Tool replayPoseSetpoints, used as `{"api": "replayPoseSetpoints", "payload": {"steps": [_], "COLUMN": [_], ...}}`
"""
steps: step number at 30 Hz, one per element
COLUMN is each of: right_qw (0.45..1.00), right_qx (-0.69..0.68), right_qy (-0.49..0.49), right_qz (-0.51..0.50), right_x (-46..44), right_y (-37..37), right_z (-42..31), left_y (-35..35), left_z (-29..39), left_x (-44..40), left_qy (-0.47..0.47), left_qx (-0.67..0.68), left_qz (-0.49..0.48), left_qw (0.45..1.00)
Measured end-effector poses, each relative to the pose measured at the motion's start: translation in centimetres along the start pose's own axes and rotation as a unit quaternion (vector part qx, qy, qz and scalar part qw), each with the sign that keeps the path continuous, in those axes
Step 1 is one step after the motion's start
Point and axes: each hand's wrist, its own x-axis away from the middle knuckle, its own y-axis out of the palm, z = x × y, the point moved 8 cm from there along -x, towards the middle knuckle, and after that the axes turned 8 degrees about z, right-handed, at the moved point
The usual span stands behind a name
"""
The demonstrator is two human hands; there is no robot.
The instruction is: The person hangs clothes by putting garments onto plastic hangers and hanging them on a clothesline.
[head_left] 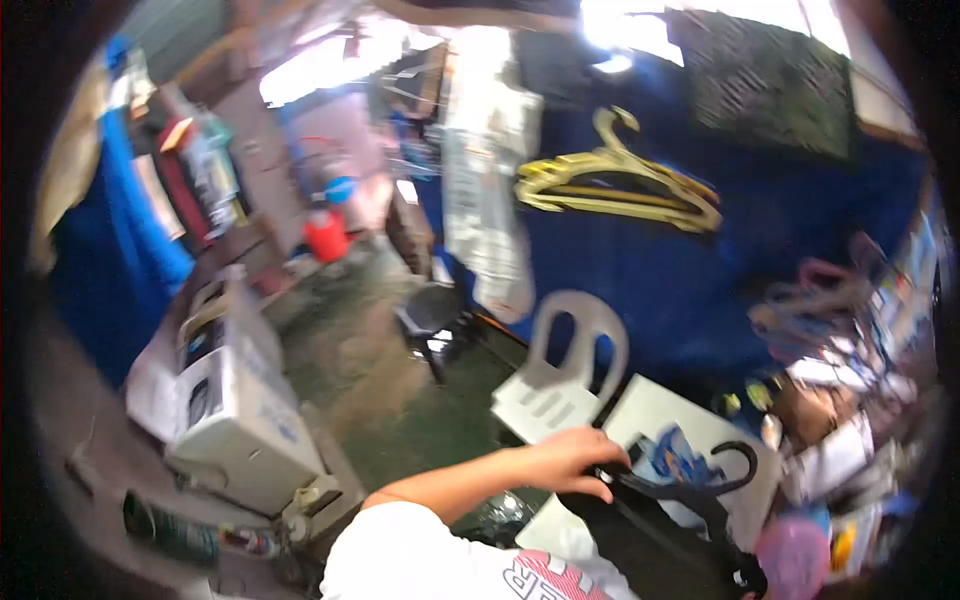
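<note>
My left hand [575, 462] reaches out from a white sleeve, its fingers closed around one end of a black clothes hanger [665, 488]. The hanger's hook [745, 465] curves up on the right. A black garment [640, 540] hangs from the hanger, running down to the bottom edge of the view. Behind the hanger, a crumpled blue piece of cloth or plastic [680, 455] lies on a white table [640, 405]. My right hand does not show.
A white plastic chair [570, 350] stands beyond the table, near a dark stool [430, 312]. Yellow hangers [620, 180] hang before a blue curtain [640, 265]. A white washing machine [235, 410] is at left. Several hangers [830, 300] and a pink round object [793, 555] crowd the right.
</note>
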Motion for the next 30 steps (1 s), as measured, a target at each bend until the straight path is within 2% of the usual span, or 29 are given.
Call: {"api": "replayPoseSetpoints", "payload": {"steps": [3, 7, 9, 13, 14, 15, 17, 18, 19, 20, 23, 24, 25, 30], "right_qw": [0.995, 0.975, 0.965, 0.951, 0.937, 0.914, 0.892, 0.89, 0.907, 0.903, 0.879, 0.9, 0.902, 0.864], "right_qx": [-0.055, -0.104, -0.118, -0.075, -0.063, -0.087, -0.135, -0.186, -0.161, -0.181, -0.165, -0.144, -0.206, -0.245], "right_qy": [-0.014, -0.029, -0.032, 0.002, -0.019, 0.039, 0.023, 0.098, 0.04, 0.044, 0.122, 0.006, 0.033, 0.082], "right_qz": [-0.086, -0.192, -0.231, -0.299, -0.343, -0.395, -0.431, -0.404, -0.387, -0.388, -0.431, -0.411, -0.378, -0.433], "right_x": [-1.8, -2.1, -1.1, 3.2, 4.5, 6.7, 10.0, 12.2, 13.4, 14.7, 18.3, 18.2, 19.0, 21.2], "right_y": [4.6, 11.1, 14.3, 23.5, 25.9, 29.6, 35.1, 38.1, 40.3, 42.9, 49.7, 51.9, 53.9, 63.2], "right_z": [1.0, 0.7, -0.3, -4.2, -4.1, -7.0, -5.8, -6.9, -8.3, -9.2, -10.4, -9.3, -10.8, -13.5], "left_y": [-2.4, -8.8, -12.4, -19.9, -21.8, -23.7, -27.9, -29.5, -31.1, -32.6, -35.8, -36.8, -37.8, -42.3], "left_z": [-0.1, 1.1, 2.3, 3.9, 4.0, 4.1, 3.9, 3.0, 2.6, 2.4, 1.9, 2.1, 2.2, -1.5], "left_x": [4.1, 9.9, 12.8, 19.4, 21.6, 23.9, 28.6, 31.3, 33.4, 35.4, 41.5, 42.9, 44.1, 53.2], "left_qy": [-0.079, -0.075, -0.096, -0.091, -0.093, -0.092, -0.087, -0.128, -0.14, -0.156, -0.236, -0.253, -0.266, -0.366], "left_qx": [-0.047, -0.103, -0.152, -0.171, -0.18, -0.192, -0.217, -0.226, -0.253, -0.279, -0.3, -0.298, -0.297, -0.241], "left_qz": [0.025, 0.13, 0.139, 0.222, 0.243, 0.262, 0.297, 0.286, 0.296, 0.305, 0.298, 0.308, 0.317, 0.394], "left_qw": [0.995, 0.983, 0.974, 0.956, 0.949, 0.941, 0.926, 0.922, 0.91, 0.897, 0.875, 0.867, 0.861, 0.808]}}
